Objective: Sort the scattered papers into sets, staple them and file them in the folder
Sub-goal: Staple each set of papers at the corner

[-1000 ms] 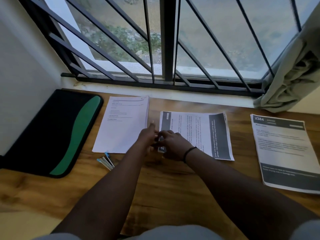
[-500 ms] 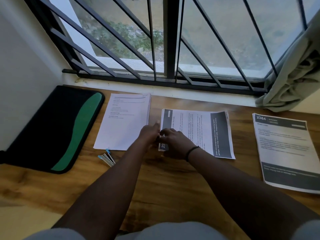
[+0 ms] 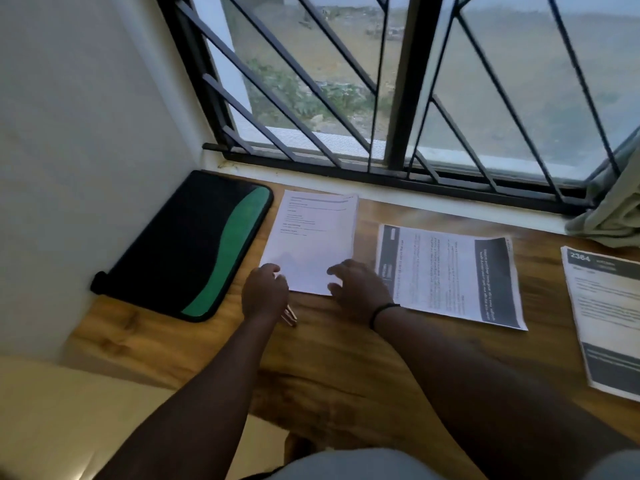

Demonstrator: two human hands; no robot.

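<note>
I see both hands at the near edge of the white paper set (image 3: 313, 240), which lies flat on the wooden tabletop (image 3: 346, 358) toward its far-left corner. The left hand (image 3: 265, 294) is at the near-left corner of this set, its fingers curled loosely over the paper edge; I cannot tell if they pinch the sheets or only touch them. The right hand (image 3: 358, 289) is at the near-right corner of the same set, with fingers bent and a little spread, the fingertips (image 3: 334, 271) resting on the paper. A black band (image 3: 382, 311) is around the right wrist.

The folder (image 3: 194, 244), black with a green wave, lies closed and flat at the left edge of the tabletop, just beside the white set. What is inside it I cannot see. Small clips or pins (image 3: 290, 315) lie on the wood under the left wrist, mostly hidden; I cannot tell exactly what they are.

To the right of the hands lies a second paper set (image 3: 450, 275) with dark bands, turned sideways, near the middle of the tabletop and apart from the white set. A third set (image 3: 609, 306), with the number 2384 in its dark header, lies at the right edge and is cut by the frame.

Along the far edge stands a window with black bars (image 3: 408, 98), and a grey curtain (image 3: 613, 202) hangs at the far-right corner.
</note>
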